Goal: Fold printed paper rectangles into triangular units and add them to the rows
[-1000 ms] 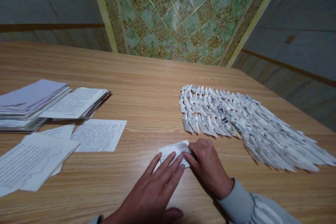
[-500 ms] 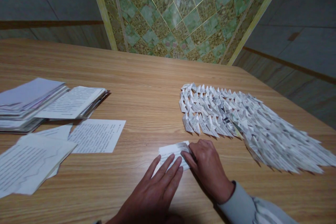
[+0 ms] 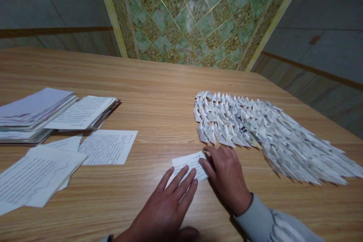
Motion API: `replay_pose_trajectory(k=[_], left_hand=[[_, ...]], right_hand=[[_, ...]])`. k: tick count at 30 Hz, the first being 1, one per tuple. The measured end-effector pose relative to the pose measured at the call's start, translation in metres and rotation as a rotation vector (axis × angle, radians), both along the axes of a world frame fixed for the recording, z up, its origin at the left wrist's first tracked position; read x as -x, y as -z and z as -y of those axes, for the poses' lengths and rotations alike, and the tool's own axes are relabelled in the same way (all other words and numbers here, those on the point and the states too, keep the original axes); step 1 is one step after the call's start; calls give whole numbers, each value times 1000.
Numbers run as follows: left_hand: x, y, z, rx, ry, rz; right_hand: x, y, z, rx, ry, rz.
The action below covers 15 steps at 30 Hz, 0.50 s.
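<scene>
A small printed sheet of paper (image 3: 188, 162) lies on the table in front of me, its near part covered by my fingers. My left hand (image 3: 167, 200) rests flat on its near left side, fingers outstretched and slightly apart. At the sheet's upper right corner, my right hand (image 3: 227, 176) pinches the edge between thumb and curled forefinger. Just beyond the right hand stand many folded paper pieces (image 3: 224, 115), pointed and white with print, set in tight rows that run off to the right.
On the left, a thick stack of papers (image 3: 36, 107) and a smaller printed pile (image 3: 82, 113) sit together. Loose printed sheets (image 3: 109, 147) and overlapping pages (image 3: 42, 174) lie nearer. The wooden table (image 3: 159, 90) reaches back towards a green tiled wall (image 3: 184, 19).
My right hand has shifted slightly up and its fingers now sit at the sheet's corner, showing more print. The left hand stays in place. The view has tilted a little.
</scene>
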<state>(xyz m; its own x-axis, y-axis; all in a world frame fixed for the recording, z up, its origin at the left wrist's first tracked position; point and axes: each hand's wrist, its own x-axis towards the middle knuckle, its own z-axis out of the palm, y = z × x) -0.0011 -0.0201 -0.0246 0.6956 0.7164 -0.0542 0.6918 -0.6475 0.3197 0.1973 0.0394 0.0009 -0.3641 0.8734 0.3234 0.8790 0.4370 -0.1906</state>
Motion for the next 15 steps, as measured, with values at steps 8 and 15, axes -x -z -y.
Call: replay_pose_trajectory(k=[8,15], left_hand=[[3,-9,7,-8,-54,-1],[10,-2,11,-130,-38,27]], right_hand=[[2,1,17,-28,-126,-17],[-12,11,11,-14,-30,69]])
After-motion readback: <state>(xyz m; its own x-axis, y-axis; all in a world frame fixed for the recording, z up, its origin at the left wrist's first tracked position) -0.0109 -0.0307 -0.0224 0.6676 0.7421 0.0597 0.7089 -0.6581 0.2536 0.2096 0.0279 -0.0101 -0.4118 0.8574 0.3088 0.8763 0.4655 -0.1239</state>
